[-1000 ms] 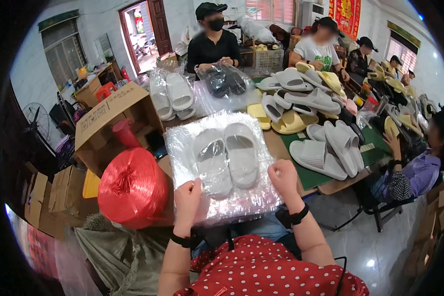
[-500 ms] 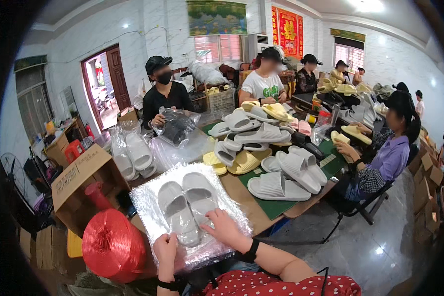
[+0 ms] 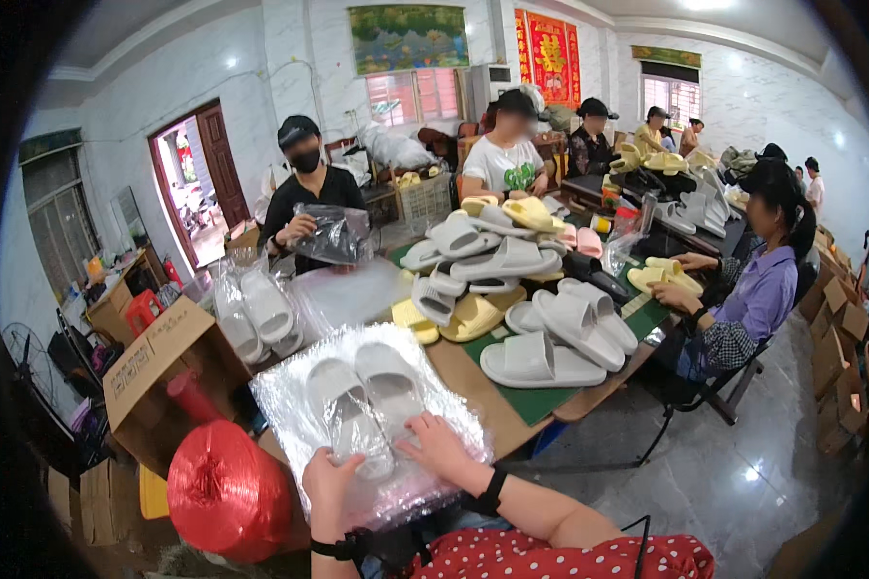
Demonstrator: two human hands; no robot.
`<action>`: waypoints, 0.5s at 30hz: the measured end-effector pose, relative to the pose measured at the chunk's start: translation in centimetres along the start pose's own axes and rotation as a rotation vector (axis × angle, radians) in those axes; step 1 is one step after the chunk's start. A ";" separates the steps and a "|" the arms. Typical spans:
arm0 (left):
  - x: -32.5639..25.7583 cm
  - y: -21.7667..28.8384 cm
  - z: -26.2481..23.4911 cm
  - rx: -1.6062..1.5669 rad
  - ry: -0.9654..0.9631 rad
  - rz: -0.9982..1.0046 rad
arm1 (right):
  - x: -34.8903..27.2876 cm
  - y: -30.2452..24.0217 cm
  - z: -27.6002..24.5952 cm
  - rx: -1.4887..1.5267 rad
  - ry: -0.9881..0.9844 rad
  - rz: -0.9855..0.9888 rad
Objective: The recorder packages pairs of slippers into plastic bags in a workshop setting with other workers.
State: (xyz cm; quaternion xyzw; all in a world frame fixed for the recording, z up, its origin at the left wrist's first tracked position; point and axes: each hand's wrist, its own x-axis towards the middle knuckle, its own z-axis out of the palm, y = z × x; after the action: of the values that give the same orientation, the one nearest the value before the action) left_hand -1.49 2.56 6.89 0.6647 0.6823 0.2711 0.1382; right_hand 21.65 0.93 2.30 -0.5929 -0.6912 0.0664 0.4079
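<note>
A pair of grey slippers (image 3: 340, 400) lies in a clear plastic bag on a stack of shiny clear plastic bags (image 3: 285, 391) right in front of me. My left hand (image 3: 330, 480) is at the heel end of the left slipper, its thumb and fingers apart and touching the plastic. On the right slipper's heel rests my right hand (image 3: 436, 446), fingers spread over the bag. Neither hand is closed round anything. Both wrists wear black bands.
To the right a heap of grey and yellow slippers (image 3: 507, 259) covers a green mat. Bagged slippers (image 3: 264, 307) lie ahead on the left. A cardboard box (image 3: 169, 362) and a red twine roll (image 3: 227, 492) stand at my left. Co-workers sit across and right, one holding a dark plastic bag (image 3: 333, 234).
My left hand has opened from a pinch and moved slightly up onto the bagged slipper. My right hand stays nearly in place. Across the table, a co-worker's dark bag has shifted.
</note>
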 end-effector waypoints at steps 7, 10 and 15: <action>1.3 -0.2 0.5 -0.391 -0.248 -0.127 | -0.9 0.0 -0.4 0.052 -0.025 0.010; 0.9 1.1 -0.7 -0.515 -0.280 -0.105 | -0.7 -0.1 -1.3 0.126 -0.009 0.022; -1.3 2.0 -0.8 -1.187 -0.209 0.003 | -0.6 -1.1 -3.2 -0.084 0.254 -0.144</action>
State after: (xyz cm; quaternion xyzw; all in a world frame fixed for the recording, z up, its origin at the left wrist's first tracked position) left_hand -0.16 1.08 8.43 0.4982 0.3960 0.5391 0.5516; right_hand 22.90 -1.13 4.77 -0.5619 -0.6770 -0.0675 0.4705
